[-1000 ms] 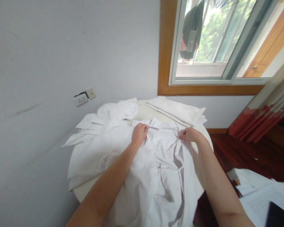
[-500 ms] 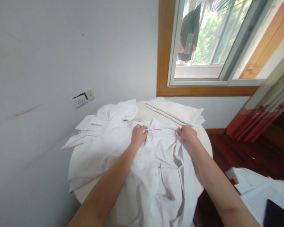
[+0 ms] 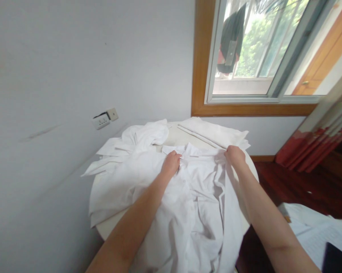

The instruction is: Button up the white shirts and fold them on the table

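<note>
A crumpled white shirt [image 3: 199,204] lies over a round white table [image 3: 111,229] and hangs off its near edge. My left hand [image 3: 171,163] is closed, pinching the shirt's fabric just below the collar [image 3: 197,151]. My right hand [image 3: 235,155] is closed on the shirt's cloth at the right end of the collar, near the table's far right rim. Both forearms reach across the shirt from the near side.
More white garments [image 3: 136,142] are heaped at the table's left and far side, and a folded white stack [image 3: 216,132] lies near the window. A wall socket [image 3: 105,118] is on the grey wall. Papers [image 3: 310,231] lie at the lower right above a dark wood floor.
My right hand has slid up and right along the collar, pulling the cloth tauter. My left hand stays pinched below the collar. The view has shifted slightly.
</note>
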Tool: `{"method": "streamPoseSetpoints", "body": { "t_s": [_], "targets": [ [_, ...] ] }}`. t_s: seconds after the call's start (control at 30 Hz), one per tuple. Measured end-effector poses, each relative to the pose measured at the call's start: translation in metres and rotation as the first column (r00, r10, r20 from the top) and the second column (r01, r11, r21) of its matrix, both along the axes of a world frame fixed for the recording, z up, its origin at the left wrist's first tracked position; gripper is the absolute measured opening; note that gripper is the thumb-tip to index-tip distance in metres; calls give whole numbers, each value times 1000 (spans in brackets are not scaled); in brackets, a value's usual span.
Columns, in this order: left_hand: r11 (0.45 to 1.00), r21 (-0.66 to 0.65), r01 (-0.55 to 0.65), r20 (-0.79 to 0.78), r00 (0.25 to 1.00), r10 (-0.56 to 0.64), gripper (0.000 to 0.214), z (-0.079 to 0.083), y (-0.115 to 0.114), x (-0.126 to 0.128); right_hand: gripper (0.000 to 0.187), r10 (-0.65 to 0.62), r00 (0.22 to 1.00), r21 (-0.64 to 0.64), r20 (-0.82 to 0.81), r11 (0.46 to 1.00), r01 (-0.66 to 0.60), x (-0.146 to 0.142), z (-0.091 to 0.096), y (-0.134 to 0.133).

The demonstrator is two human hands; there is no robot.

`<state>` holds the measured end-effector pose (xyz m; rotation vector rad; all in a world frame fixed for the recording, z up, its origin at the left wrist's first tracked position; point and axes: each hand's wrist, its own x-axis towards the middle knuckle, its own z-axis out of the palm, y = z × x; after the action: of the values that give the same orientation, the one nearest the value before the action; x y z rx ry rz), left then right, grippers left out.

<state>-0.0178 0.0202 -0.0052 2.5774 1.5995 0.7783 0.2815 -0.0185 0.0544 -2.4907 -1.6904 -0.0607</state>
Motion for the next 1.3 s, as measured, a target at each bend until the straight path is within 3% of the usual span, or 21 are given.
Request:
{"method": "streamPoseSetpoints", "body": {
  "t_s": [0.2,0.4,0.53,0.67,0.73,0.8,0.93,1.13,1.3],
  "targets": [
    [998,39,-40,-94,995,43,30,-4,4,2,32,80,987,115,140,989,-96,-10,20,37],
    [995,69,-74,-143,986,83,31,1,9,4,34,136,971,93,196,983,-156,-25,17,45],
    [989,89,-114,-152,980,126,31,5,5,6,32,319,904,196,284,904,-381,-46,10,38],
    [993,76,-93,-128,986,103,30,14,-2,-3,33,562,812,41,157,818,-574,-75,-10,36],
    [990,85,-115,-125,984,126,29,20,-6,-13,36,566,821,16,73,823,-568,-86,-25,36],
    [971,119,-209,-132,966,224,29,23,-11,-24,40,533,846,36,33,845,-533,-94,-39,37],
    [922,188,-337,-152,918,367,25,15,-16,-41,65,508,860,-14,-51,861,-509,-101,-55,42],
    [952,178,-248,-125,954,272,34,-9,-10,-52,76,527,842,-77,-120,840,-537,-107,-53,51],
    [956,209,-206,-140,961,238,37,-10,-11,-57,74,528,842,-78,-109,840,-537,-108,-52,47]
  ]
}}
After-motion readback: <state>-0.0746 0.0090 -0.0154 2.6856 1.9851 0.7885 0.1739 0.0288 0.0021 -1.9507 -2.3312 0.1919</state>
